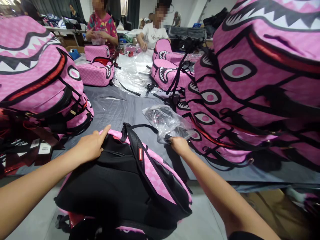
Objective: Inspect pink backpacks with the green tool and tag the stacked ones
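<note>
A pink and black backpack (120, 186) lies back side up at the table's near edge, straps showing. My left hand (91, 146) rests on its top, thumb stretched toward the carry handle (130, 128), fingers curled over the fabric. My right hand (178, 145) is closed in a pinch on the edge of a crumpled clear plastic bag (167, 121) with dark items inside, lying just right of the backpack.
Tall stacks of pink shark-mouth backpacks stand at left (37, 83) and right (250, 90). The grey table (117, 106) runs forward between them. Two people sit at the far end among more backpacks (97, 66) and plastic sheets (132, 71).
</note>
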A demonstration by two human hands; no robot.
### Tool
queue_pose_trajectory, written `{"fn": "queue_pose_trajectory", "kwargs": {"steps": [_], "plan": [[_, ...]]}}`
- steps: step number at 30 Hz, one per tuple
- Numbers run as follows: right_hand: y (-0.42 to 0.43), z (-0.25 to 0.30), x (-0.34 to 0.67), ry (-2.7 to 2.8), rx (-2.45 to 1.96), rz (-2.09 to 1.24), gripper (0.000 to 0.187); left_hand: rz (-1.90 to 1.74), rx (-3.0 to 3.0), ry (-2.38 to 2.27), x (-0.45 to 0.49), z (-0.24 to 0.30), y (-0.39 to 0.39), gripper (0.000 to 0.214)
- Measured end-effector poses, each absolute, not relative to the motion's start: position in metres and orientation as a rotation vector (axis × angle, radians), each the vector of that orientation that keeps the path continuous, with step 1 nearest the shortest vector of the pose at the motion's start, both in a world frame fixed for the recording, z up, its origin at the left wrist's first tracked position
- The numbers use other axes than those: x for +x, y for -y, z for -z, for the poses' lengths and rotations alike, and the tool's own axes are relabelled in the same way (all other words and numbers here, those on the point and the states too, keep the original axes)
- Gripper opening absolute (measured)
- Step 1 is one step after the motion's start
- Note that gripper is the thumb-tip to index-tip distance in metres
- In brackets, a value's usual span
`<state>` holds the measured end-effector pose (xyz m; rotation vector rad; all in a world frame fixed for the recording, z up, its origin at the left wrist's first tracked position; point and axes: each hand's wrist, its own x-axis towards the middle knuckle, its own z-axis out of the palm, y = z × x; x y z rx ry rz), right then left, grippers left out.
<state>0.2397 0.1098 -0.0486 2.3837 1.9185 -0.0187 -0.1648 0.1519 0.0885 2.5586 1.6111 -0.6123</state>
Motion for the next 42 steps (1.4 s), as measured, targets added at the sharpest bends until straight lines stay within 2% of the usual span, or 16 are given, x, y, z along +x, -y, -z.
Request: {"fn": "queue_pose_trajectory", "kwargs": {"steps": [5,7,9,12,14,18,22,27,32,36,39,42], "plan": [[-0.097,0.014,0.229,-1.919,2.713,-0.073,0.032,0.539,2.581,-1.571,-0.17,-0.089,-0.148,0.088],[-0.091,-0.008,0.212,-1.97,2.788,0.011,0.036,0.521,2.572,-1.579,-0.169,-0.089,-0.147,0.089],[-0.084,-0.03,0.182,-2.144,2.843,0.402,0.039,0.5,2.549,-1.589,-0.167,-0.089,-0.147,0.088],[-0.077,-0.056,0.12,-2.397,2.809,1.205,0.037,0.456,2.51,-1.59,-0.164,-0.092,-0.147,0.09],[-0.076,-0.065,0.079,-2.586,2.655,1.361,0.028,0.394,2.476,-1.587,-0.169,-0.094,-0.146,0.09],[-0.08,-0.064,0.026,-2.977,2.228,1.043,0.016,0.014,2.29,-1.522,-0.199,-0.093,-0.127,0.081],[-0.092,-0.057,0.006,-2.731,1.888,0.79,0.022,-0.245,2.089,-1.518,-0.232,-0.07,-0.094,0.09],[-0.102,-0.058,-0.014,-2.595,1.493,0.462,0.031,-0.377,1.999,-1.654,-0.24,-0.042,-0.073,0.067],[-0.096,-0.075,-0.024,-2.607,1.238,0.342,0.034,-0.478,2.066,-1.594,-0.245,-0.033,-0.073,0.068],[-0.096,-0.078,-0.033,-2.761,1.442,0.318,0.035,-0.497,2.071,-1.554,-0.248,-0.033,-0.074,0.069],[-0.104,-0.074,-0.05,-2.859,1.336,0.434,0.026,-0.512,2.067,-1.534,-0.249,-0.034,-0.072,0.07],[-0.108,-0.079,-0.06,-2.904,1.156,0.367,0.016,-0.53,2.032,-1.562,-0.252,-0.035,-0.068,0.066]]}}
